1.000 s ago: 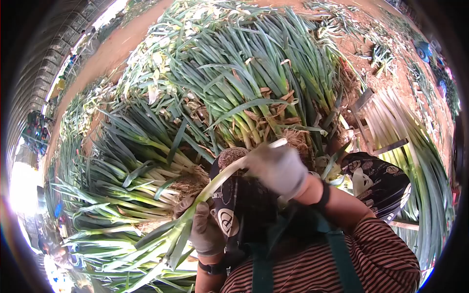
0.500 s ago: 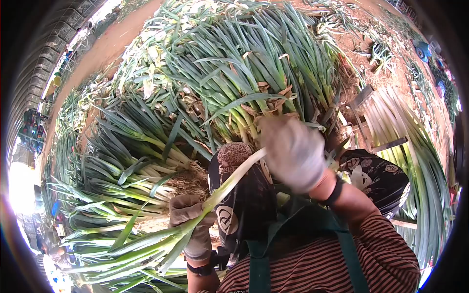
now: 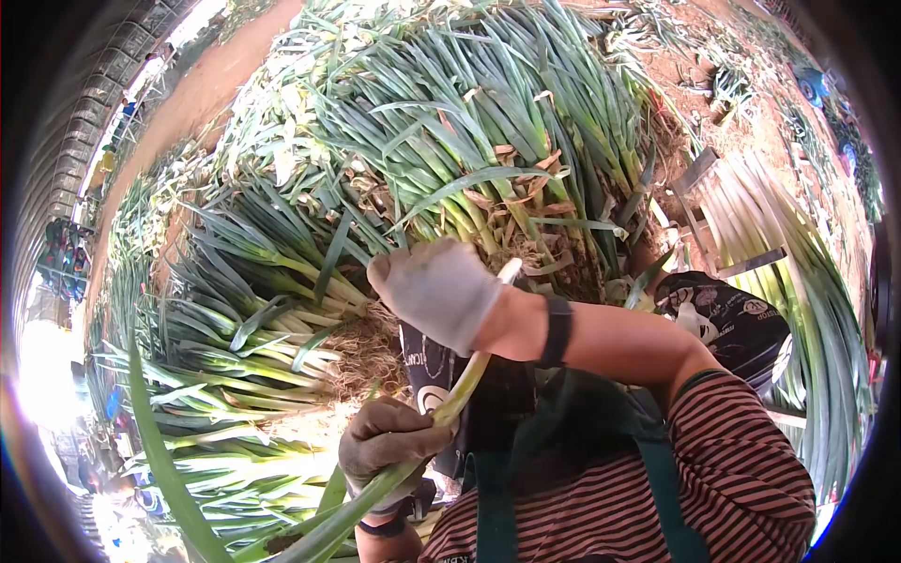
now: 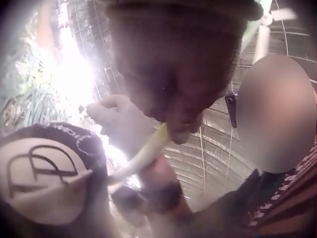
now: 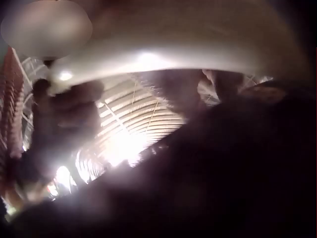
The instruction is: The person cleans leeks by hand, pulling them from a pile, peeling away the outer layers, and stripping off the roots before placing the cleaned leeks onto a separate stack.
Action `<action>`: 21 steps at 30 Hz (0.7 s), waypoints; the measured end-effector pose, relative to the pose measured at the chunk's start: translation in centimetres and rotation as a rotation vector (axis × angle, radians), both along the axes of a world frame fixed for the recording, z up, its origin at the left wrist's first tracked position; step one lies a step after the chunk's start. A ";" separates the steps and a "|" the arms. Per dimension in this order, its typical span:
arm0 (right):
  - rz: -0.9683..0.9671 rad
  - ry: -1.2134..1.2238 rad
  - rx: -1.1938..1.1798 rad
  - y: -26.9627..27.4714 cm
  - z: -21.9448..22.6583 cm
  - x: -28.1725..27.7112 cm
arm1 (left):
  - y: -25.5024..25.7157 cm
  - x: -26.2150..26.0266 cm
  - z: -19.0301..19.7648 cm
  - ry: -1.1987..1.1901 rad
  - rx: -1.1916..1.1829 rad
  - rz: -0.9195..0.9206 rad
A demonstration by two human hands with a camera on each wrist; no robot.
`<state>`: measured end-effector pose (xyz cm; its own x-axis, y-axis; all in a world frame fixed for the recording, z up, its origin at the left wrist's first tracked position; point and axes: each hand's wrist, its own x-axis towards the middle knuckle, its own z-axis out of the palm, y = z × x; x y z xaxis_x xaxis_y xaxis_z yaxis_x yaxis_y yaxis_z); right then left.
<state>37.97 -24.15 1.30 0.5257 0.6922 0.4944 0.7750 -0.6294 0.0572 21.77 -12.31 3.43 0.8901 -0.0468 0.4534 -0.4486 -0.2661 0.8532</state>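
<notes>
My gloved left hand [image 3: 389,441] grips a long green onion [image 3: 460,387] low on its stalk, near the person's lap. Its green leaves trail to the lower left, while the white end points up and right. In front of the stalk passes my right hand [image 3: 439,293], in a pale glove, back of the hand up and wrist across the onion. The fingertips are mostly hidden in the head view; I cannot tell whether they hold anything. In the left wrist view the green onion [image 4: 148,151] crosses before the right forearm. The right wrist view is dark and blurred.
A large heap of green onions [image 3: 469,141] lies ahead, with another rooted bunch [image 3: 272,319] at the left. On the right, cleaned green onions [image 3: 812,310] lie by a metal frame [image 3: 699,225]. Knees in dark patterned trousers [image 3: 727,324] flank the work.
My right hand has swung left from the onion's white end, across the stalk. The left hand has moved slightly down and right, and the onion now stands more steeply.
</notes>
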 end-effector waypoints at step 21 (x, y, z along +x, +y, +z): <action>0.564 0.301 -0.163 -7.5 2.9 -5.8 | 1.3 0.6 0.0 0.036 0.295 -0.037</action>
